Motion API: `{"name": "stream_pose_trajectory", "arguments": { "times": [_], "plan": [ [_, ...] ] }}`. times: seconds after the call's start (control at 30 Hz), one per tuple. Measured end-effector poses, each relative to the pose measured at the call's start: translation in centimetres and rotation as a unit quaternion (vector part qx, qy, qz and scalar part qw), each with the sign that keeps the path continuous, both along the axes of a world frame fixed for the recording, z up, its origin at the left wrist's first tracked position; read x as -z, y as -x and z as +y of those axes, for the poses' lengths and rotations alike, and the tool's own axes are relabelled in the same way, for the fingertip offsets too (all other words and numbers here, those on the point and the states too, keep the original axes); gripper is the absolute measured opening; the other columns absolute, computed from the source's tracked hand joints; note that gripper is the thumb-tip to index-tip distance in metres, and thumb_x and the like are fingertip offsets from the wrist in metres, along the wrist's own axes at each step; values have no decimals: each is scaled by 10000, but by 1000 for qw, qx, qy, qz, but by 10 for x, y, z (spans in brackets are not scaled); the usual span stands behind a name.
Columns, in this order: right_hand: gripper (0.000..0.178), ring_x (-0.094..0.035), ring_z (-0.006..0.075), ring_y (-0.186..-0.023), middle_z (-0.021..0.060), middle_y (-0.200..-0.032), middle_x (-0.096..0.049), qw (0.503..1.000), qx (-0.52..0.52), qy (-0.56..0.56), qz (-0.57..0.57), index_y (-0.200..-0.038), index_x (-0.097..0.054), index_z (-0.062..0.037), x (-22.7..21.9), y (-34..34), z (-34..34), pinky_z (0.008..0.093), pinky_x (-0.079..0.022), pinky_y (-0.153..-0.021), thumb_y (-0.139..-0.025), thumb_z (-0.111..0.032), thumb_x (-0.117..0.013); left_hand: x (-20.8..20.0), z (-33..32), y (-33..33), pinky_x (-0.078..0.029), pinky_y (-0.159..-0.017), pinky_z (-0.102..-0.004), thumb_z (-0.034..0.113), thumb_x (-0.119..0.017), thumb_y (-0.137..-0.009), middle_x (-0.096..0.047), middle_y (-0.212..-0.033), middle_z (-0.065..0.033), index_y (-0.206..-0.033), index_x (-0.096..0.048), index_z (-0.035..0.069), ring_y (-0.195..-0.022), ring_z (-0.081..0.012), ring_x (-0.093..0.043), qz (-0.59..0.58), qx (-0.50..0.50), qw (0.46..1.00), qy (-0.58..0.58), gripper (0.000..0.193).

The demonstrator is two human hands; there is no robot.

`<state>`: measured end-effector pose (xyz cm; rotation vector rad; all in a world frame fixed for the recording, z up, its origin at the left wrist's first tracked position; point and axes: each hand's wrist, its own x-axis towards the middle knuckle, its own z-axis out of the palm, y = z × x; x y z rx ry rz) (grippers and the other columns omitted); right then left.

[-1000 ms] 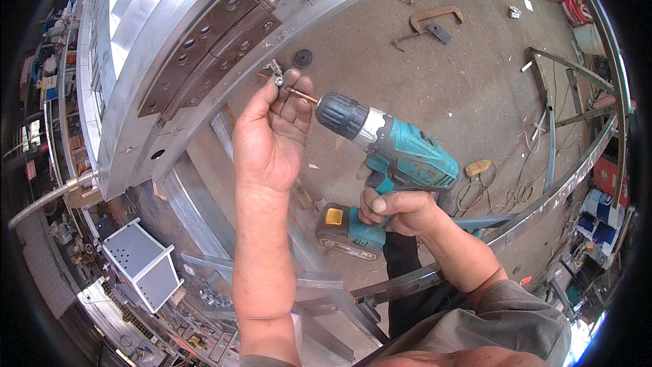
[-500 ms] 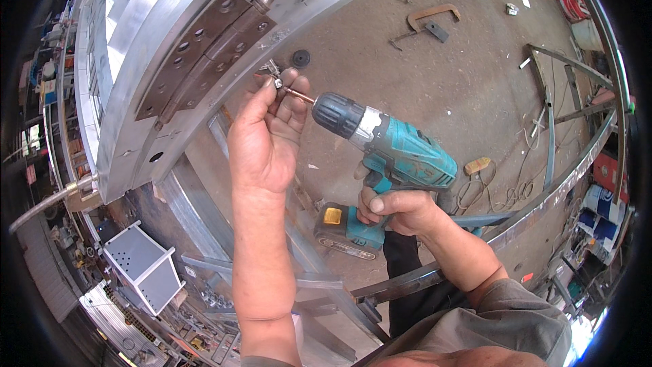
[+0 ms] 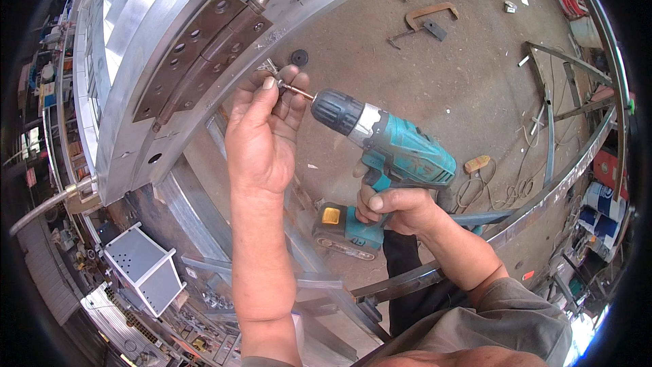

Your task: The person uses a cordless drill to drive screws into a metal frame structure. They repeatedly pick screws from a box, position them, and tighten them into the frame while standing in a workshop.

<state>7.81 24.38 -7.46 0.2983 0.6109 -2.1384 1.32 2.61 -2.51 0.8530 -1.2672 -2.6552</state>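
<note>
My right hand (image 3: 397, 207) grips the handle of a teal and black cordless drill (image 3: 414, 149), its chuck toward the upper left. A copper-coloured driver bit (image 3: 297, 92) sticks out of the chuck. At the bit's tip my left hand (image 3: 265, 136), palm up, pinches a small shiny screw (image 3: 280, 83) between thumb and fingers; most of it is hidden. More small metal pieces (image 3: 267, 66) show just beyond the fingertips. Beside this hand, a brown steel hinge (image 3: 200, 64) with several holes lies along a grey metal frame (image 3: 136, 139).
On the floor to the right lie a rusty C-clamp (image 3: 435, 15), a black disc (image 3: 299, 58), and a yellow piece (image 3: 477, 163) with a cord. A steel bar (image 3: 530, 214) crosses before my body. A grey perforated box (image 3: 141, 266) stands lower left.
The fingertips of my left hand have closed in around the screw, which shows less now. The drill has shifted very slightly left, its bit still at the screw.
</note>
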Motion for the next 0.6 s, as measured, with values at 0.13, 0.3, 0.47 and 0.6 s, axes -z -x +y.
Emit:
{"name": "stream_pose_trajectory", "arguments": {
  "times": [0.13,0.3,0.47,0.6],
  "plan": [
    [544,-535,171,-616,14,-701,-553,1000,-4,14,-15,-1243,-513,-19,-2,1,0,384,-461,-664,-759,-98,-747,0,5,-1,-597,-885,-326,54,-565,-1036,-699,-1161,-153,-1189,-563,84,-1093,-265,-698,7,11,999,45,156],
    [542,-528,175,-621,16,-704,-550,1000,-1,17,-26,-1243,-511,-21,-6,2,1,391,-456,-666,-758,-94,-742,0,10,0,-570,-882,-335,78,-568,-1044,-704,-1152,-147,-1175,-553,91,-1074,-252,-696,35,17,995,97,132],
    [534,-540,182,-647,29,-719,-556,997,7,54,-47,-1242,-513,-20,-6,-1,1,398,-456,-686,-762,-92,-736,-2,18,2,-556,-902,-349,99,-570,-1051,-708,-1142,-144,-1185,-546,83,-1069,-246,-690,73,31,987,137,137],
    [538,-551,182,-674,42,-751,-575,998,7,49,-29,-1268,-513,-34,-3,-3,-1,383,-461,-711,-780,-70,-737,-5,18,1,-553,-888,-345,122,-572,-1056,-710,-1137,-144,-1190,-560,75,-1047,-237,-691,65,19,992,104,143]
  ]
}}
